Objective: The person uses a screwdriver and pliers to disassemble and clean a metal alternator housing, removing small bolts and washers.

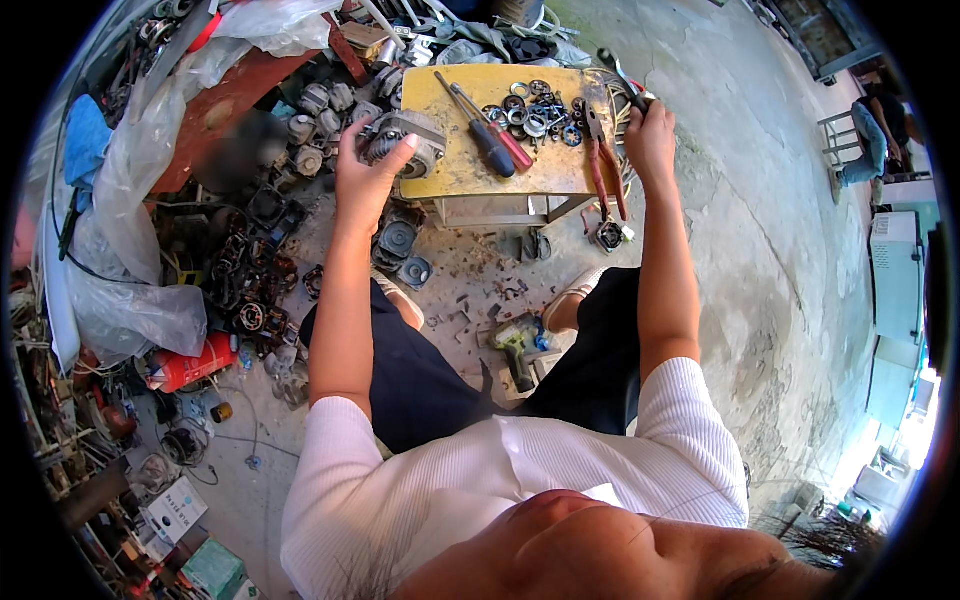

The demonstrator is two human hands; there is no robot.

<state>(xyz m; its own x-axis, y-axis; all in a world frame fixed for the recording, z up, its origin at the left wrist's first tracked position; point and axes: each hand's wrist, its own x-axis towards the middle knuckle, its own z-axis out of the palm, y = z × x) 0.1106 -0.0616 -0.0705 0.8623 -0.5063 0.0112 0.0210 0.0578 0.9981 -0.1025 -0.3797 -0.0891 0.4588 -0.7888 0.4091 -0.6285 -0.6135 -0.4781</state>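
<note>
The left hand [368, 175] has its fingers spread and clasped around a grey metal motor part [405, 140], which sits at the near left corner of a small yellow table [455, 170]; the thumb presses the part's right side while the fingers wrap its left. The right hand [651, 140] is closed in a fist around the dark handle of a tool [622, 82], whose shaft rises up and away from the knuckles past the table's right edge. Just left of the right hand lie red-handled pliers [603, 160], hanging partly over the table's front edge. Between the two hands, two screwdrivers [485, 135], one dark-handled and one red-handled, lie side by side with their shafts pointing away to the left, and just beyond them sits a cluster of metal rings and bearings [535, 112]. Below the hands, between the person's knees, a green cordless drill [517, 350] lies on the concrete floor [760, 250]. Left of the left hand a heap of grey motor housings [315, 120] and dark stators [245, 290] spreads over the ground, with crumpled clear plastic sheeting [130, 200] further left.
</note>
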